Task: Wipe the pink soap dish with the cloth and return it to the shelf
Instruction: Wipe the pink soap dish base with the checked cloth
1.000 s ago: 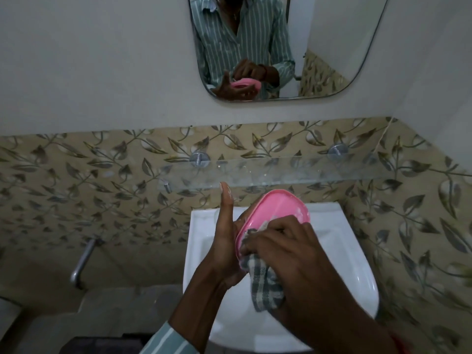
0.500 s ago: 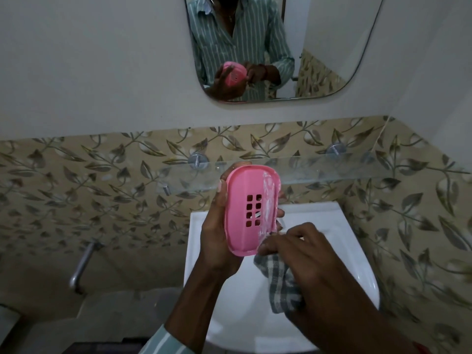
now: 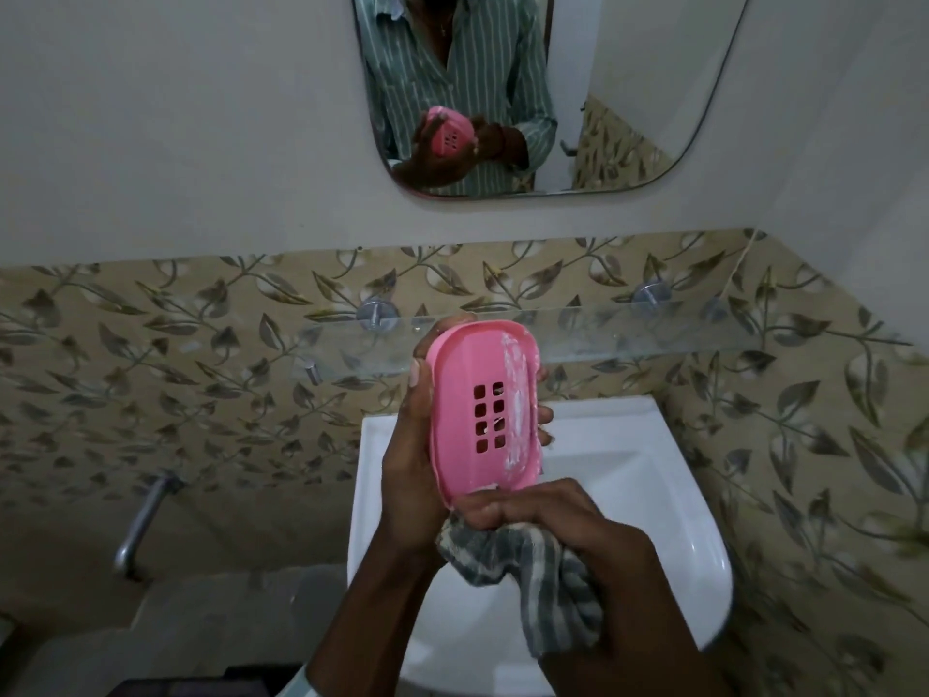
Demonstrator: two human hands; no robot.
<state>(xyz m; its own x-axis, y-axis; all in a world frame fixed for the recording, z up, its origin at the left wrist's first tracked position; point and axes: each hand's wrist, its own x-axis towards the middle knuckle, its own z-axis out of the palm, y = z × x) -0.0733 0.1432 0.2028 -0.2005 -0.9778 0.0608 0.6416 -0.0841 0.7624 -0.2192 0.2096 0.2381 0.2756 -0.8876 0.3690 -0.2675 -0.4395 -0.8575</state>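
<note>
Hands clenched — left [image 3: 409, 475] round pink soap dish [image 3: 485, 404], right [image 3: 563, 520] round cloth [image 3: 548, 581].

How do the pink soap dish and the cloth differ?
The pink soap dish is rigid plastic, plain pink with square holes and white residue; the cloth is soft, bunched, grey-striped. The dish is held upright by the left hand; the cloth hangs from the right hand. Both are held over the white sink.
</note>
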